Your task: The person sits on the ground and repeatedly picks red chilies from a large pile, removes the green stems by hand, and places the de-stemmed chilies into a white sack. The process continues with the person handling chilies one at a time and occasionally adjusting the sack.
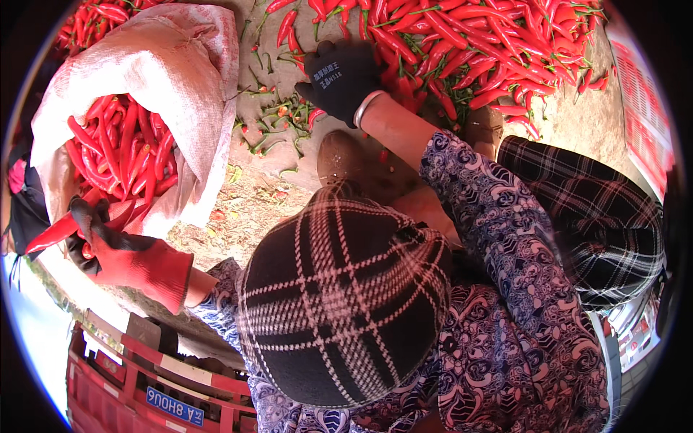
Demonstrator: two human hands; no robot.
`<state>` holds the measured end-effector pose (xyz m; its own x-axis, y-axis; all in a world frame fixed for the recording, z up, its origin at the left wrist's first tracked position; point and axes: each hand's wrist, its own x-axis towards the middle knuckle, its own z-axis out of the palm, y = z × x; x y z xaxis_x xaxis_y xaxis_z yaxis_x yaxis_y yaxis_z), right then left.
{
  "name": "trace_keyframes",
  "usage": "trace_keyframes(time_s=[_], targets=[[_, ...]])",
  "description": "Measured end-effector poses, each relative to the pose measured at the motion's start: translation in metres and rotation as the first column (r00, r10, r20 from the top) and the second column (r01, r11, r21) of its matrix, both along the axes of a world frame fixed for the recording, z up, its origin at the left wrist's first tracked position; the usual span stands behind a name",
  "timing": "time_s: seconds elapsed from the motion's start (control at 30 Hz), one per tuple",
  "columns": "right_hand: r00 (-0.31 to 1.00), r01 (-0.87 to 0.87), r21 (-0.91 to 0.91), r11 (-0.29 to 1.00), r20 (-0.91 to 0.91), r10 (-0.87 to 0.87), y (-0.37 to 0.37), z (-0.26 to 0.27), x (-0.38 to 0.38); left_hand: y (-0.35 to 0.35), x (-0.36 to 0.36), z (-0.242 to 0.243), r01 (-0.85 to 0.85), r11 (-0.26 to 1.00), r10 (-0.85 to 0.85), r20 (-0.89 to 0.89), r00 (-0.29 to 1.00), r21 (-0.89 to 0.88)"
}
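My left hand (124, 254), in a red knitted glove with a black coated palm, grips several long red chili peppers (59, 233) at the lower edge of a white woven sack (162, 70). The sack's mouth gapes, and red chilies (124, 146) show inside. Farther right, my right hand (344, 78), in a black glove bearing writing, lies palm down at the near left edge of a large heap of red chilies (487, 43). A metal bracelet (365, 108) circles that wrist. Its palm and fingertips are hidden, so whether it holds anything cannot be told.
Green stems (276, 124) litter the ground between sack and heap. A brown shoe (338, 157) stands below my right hand. Plaid cloth (595, 216) bulges at the right, near red plastic crates (644, 103). A red vehicle (130, 373) is at lower left, more chilies (92, 24) at upper left.
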<state>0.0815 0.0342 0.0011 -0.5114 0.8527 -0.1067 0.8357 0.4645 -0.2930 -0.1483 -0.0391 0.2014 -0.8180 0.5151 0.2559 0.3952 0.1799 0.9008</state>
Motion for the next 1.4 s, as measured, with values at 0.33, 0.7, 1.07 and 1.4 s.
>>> trace_keyframes(time_s=[0.33,0.7,1.07,1.4], targets=[[0.940,-0.337,-0.373,0.865,-0.086,0.329,0.063,-0.029,0.017,-0.038,0.022,-0.047,0.342,0.922,-0.235,-0.439,0.867,0.182],[0.954,0.096,-0.217,0.971,-0.258,-0.152,0.046,-0.024,0.024,0.002,0.127,-0.196,0.248,0.963,-0.249,0.692,0.677,0.104],[0.906,0.011,-0.146,0.989,-0.418,-0.072,0.082,-0.024,-0.022,0.000,0.124,-0.193,0.310,0.948,-0.289,0.610,0.738,0.074],[0.666,-0.073,-0.865,0.496,-0.413,-0.622,-0.011,0.032,0.016,-0.025,0.104,-0.177,0.787,0.606,-0.524,0.688,0.503,-0.114]])
